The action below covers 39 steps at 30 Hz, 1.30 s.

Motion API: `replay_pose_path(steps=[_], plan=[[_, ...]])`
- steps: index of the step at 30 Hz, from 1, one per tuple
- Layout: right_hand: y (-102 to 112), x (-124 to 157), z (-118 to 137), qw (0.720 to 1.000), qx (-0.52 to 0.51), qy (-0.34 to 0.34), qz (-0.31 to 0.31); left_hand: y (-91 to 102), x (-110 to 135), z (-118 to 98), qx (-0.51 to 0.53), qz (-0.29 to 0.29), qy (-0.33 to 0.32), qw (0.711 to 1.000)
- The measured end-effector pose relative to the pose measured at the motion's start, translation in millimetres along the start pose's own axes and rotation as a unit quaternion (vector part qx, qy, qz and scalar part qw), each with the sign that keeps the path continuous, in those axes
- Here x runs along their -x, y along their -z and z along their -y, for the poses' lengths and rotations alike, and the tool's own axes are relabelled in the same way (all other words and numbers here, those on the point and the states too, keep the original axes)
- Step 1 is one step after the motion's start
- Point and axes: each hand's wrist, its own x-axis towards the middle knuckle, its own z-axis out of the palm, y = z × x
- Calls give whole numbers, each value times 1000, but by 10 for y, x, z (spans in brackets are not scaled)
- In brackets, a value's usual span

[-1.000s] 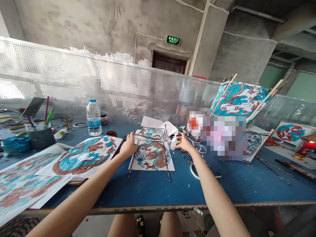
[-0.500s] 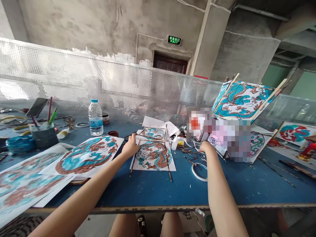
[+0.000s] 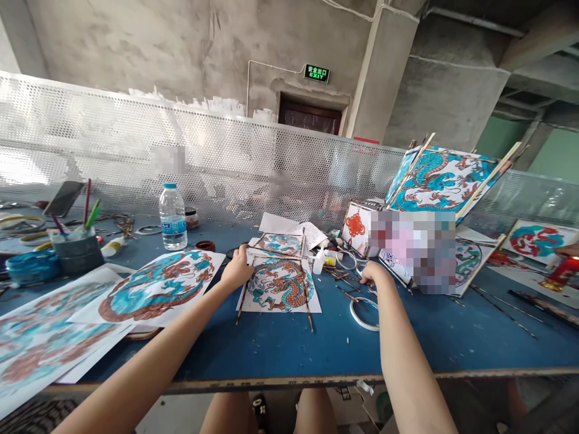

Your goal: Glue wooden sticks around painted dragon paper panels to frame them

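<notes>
A dragon painting [image 3: 280, 283] on white paper lies flat, crossed by thin brown sticks that form a frame [image 3: 309, 307]. At the frame's upper left corner, my left hand [image 3: 236, 269] is closed on the stick edge; its fingertips are partly hidden. My right hand [image 3: 376, 276] reaches to the right of the painting, fingers curled at the pale handle loops of what look like scissors [image 3: 347, 260]. Its grip is partly covered by the hand. Between the hands stand a small white glue bottle [image 3: 319, 261] and scattered short sticks [image 3: 342, 280]. A white tape roll [image 3: 364, 314] lies nearer me.
Left are painted sheets [image 3: 158, 286], a water bottle [image 3: 173, 220], a brush cup [image 3: 78, 250] and a blue paint jar [image 3: 32, 268]. Right stand stick-framed dragon panels [image 3: 446, 181]. A perforated metal screen [image 3: 217, 163] backs the table [image 3: 289, 355]. Another person's hand [image 3: 570, 250] shows far right.
My right hand has shifted slightly left and down at the scissors' loops. My left hand stays at the frame corner. The view has moved slightly.
</notes>
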Motion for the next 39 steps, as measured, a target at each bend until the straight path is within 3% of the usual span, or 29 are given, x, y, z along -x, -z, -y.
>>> replay_pose_path(steps=[4,9,16,19,22,24,27,30,34,39], plan=[[-5,46,25,997,21,-44,62,10,2,-4,-2,6,2,1000],[22,126,73,997,31,-42,62,27,18,-22,-1,12,1,1000],[200,278,160,999,15,-24,-27,26,22,-25,0,10,0,1000],[313,368,190,991,-18,-18,-132,27,25,-22,0,7,-4,1000],[396,436,222,954,-141,32,-261,27,24,-17,-6,9,-8,1000],[418,463,263,915,-263,101,-288,23,18,-11,-9,8,-9,1000],[407,487,365,854,-421,213,-219,16,4,-3,-10,10,-8,1000],[373,496,462,826,-468,278,-146,15,-1,1,-9,14,-10,1000],[341,474,461,846,-448,233,-173,23,11,-8,-9,13,-12,1000],[337,468,343,930,-265,115,-227,36,26,-30,-5,14,-11,1000]])
